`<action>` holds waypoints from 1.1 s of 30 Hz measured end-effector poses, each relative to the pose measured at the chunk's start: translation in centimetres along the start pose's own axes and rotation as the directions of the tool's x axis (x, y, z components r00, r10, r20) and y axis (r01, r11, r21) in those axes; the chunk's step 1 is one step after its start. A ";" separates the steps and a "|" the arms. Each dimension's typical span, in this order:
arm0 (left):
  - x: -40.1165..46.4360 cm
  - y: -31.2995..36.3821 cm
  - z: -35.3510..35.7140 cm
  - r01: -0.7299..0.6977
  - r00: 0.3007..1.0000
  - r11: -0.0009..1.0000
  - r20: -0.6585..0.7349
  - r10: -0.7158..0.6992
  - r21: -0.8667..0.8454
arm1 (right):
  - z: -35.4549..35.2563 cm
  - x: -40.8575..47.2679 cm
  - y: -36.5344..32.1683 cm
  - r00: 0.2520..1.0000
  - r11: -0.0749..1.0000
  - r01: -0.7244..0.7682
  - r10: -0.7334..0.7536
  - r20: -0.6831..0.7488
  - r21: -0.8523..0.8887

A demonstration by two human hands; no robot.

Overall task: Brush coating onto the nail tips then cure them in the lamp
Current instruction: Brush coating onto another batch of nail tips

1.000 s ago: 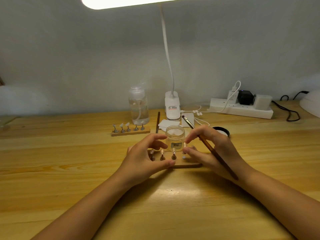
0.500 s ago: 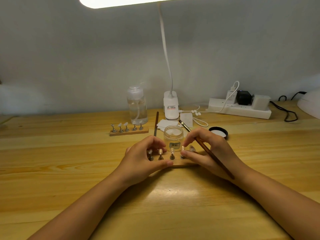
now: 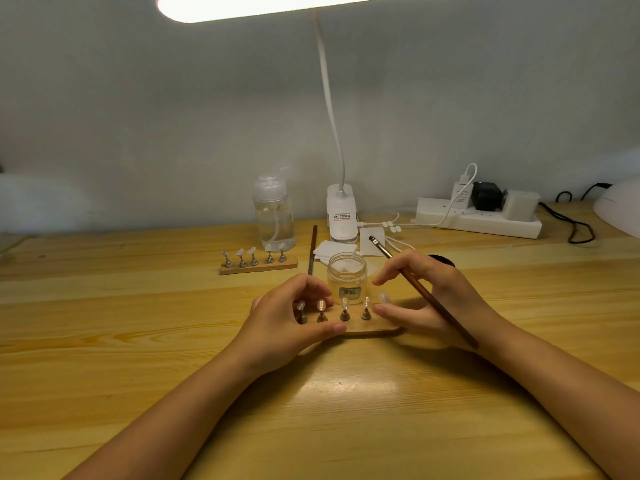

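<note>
On the desk [image 3: 138,341], the left hand [image 3: 287,323] grips the wooden stand [image 3: 374,329] of nail tips [image 3: 344,303]. The right hand [image 3: 426,303] holds a brush [image 3: 426,292], fingers curled, beside the jar [image 3: 346,277].

Wooden table [image 3: 138,341], pale pine planks, fills lower half of frame. On it, centre: wooden nail-tip stand [image 3: 367,329] with a clear jar [image 3: 347,277] just behind. Upper centre-left: second nail-tip stand [image 3: 259,266], clear pump bottle [image 3: 274,216] behind it, a dark brush [image 3: 312,251] lying to its right. Upper centre: white lamp base [image 3: 341,214], white paper squares [image 3: 334,251]. Upper right: white power strip [image 3: 479,221] with plugs, black cable [image 3: 575,230], white dome [image 3: 620,206] at the edge.
</note>
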State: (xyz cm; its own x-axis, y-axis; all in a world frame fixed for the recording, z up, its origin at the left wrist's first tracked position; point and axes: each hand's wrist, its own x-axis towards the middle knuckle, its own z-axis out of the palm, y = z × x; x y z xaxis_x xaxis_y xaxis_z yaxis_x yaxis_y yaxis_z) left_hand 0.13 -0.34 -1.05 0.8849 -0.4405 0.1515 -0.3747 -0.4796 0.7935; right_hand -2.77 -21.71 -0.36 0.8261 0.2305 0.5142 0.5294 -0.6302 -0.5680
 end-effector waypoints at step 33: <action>-1.0 0.9 1.0 -0.504 0.712 0.737 -0.265 0.650 0.451 | 3.2 -0.1 -4.5 0.975 0.970 0.020 0.035 -0.220 0.243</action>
State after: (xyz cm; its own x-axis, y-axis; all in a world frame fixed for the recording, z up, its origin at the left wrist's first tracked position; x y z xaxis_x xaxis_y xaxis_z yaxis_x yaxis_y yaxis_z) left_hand -1.41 -1.08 -1.14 0.4601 -0.4240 0.7801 -0.8469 -0.4733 0.2422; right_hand -4.64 -16.49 0.11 0.7815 0.0400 0.6226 0.5770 -0.4260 -0.6969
